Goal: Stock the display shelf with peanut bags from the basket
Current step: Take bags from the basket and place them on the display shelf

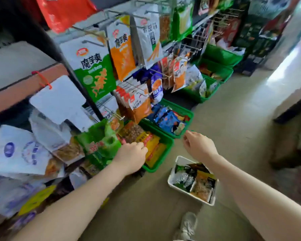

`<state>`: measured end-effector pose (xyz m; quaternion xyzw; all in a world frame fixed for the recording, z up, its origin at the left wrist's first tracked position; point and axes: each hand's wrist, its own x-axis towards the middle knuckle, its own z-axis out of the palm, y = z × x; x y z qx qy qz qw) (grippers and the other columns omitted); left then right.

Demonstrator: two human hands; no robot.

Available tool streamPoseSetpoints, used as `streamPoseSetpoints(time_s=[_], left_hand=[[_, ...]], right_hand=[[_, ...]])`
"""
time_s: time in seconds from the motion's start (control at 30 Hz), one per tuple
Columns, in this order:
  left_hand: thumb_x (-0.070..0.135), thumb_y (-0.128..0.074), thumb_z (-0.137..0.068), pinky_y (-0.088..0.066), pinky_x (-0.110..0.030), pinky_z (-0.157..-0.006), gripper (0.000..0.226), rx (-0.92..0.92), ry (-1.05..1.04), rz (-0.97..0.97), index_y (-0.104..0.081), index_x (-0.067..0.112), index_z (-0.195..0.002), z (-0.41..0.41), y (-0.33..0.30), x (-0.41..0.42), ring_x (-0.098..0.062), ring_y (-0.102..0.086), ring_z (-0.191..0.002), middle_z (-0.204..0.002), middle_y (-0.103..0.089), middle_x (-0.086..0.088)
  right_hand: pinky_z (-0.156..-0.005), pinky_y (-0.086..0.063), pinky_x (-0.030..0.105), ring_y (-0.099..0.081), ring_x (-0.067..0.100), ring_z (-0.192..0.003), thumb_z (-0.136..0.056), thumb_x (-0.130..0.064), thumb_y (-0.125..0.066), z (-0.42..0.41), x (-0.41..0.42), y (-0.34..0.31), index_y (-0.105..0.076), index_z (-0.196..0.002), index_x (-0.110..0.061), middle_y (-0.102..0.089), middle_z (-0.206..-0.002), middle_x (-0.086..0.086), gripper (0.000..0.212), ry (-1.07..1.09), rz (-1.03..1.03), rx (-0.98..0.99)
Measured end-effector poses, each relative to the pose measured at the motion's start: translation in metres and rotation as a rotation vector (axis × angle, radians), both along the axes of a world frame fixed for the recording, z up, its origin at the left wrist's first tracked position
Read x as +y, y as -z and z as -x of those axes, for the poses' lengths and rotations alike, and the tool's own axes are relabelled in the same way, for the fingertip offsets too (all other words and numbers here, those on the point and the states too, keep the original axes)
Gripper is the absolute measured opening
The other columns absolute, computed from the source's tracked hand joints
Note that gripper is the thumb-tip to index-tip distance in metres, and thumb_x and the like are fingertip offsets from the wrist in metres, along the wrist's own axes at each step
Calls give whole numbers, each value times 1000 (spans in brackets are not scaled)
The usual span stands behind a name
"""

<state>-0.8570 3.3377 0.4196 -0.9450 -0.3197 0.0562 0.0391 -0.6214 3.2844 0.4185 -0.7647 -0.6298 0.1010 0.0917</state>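
A green bin (164, 149) at the foot of the display shelf holds yellow-orange peanut bags (151, 142) and a clear bag of brown nuts (131, 132). My left hand (131, 154) rests on the bags at the bin's near left corner, fingers curled against a yellow bag; whether it grips one I cannot tell. My right hand (197, 145) hovers to the right of the bin over the floor, fingers loosely apart and holding nothing. A white basket (178, 161) on the floor below my right forearm holds several snack packets.
More green bins (189, 115) with packets line the floor along the rack. Hanging snack bags (94, 66) on metal hooks fill the rack above. White plastic bags (21, 152) pile up at the left. A shoe (187, 225) stands on the floor near the bottom.
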Motion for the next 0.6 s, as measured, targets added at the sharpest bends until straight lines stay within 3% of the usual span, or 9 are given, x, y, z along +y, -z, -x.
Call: streamPoseSetpoints(time_s=[0.07,0.13,0.2,0.27,0.4,0.5,0.6], left_hand=[[22,-52,-64,-38,-21,-33,12,61,9,97,-54,17,-53,-51,34,-3,-19,-58,-44,-53,-56,1],[22,-65,-68,-46,-25,-44,9,110,-34,238,-59,16,-65,-96,65,-10,-22,-65,-59,-65,-62,-2],[19,-50,-87,-50,-35,-67,13,160,-115,389,-58,10,-90,-134,104,-16,-31,-63,-89,-94,-63,-11],[18,-38,-93,-47,-39,-76,20,177,-146,482,-54,10,-100,-165,149,-21,-33,-58,-101,-107,-59,-11],[17,-34,-94,-45,-38,-70,23,246,-176,676,-53,11,-106,-213,250,-24,-34,-59,-100,-111,-60,-11],[17,-34,-95,-39,-34,-65,16,295,-187,771,-49,12,-94,-237,333,-21,-33,-59,-96,-108,-60,-12],[17,-36,-94,-45,-37,-69,11,335,-198,807,-44,14,-88,-253,418,-17,-32,-59,-93,-106,-58,-12]], right_hand=[[-63,-46,34,-62,32,-88,-94,-28,-37,-48,-15,28,-54,-96,-11,-65,-98,9,25,51,94,30],[-63,-46,34,-62,32,-88,-94,-29,-36,-91,-27,58,-54,-97,-11,-65,-98,9,25,96,190,58],[-60,-40,30,-61,31,-89,-94,-29,-36,-125,-37,90,-53,-98,-12,-65,-99,8,24,158,278,86],[-60,-38,29,-61,31,-89,-94,-27,-37,-150,-46,131,-53,-99,-12,-65,-99,8,23,240,355,127],[-62,-46,35,-62,34,-89,-95,-31,-35,-178,-63,238,-50,-101,-11,-66,-101,12,26,378,483,233],[-68,-46,37,-61,34,-93,-94,-32,-33,-186,-72,326,-52,-99,-12,-66,-104,14,28,503,558,339],[-69,-42,37,-59,34,-96,-94,-27,-37,-183,-76,416,-49,-89,-14,-64,-107,15,18,584,614,411]])
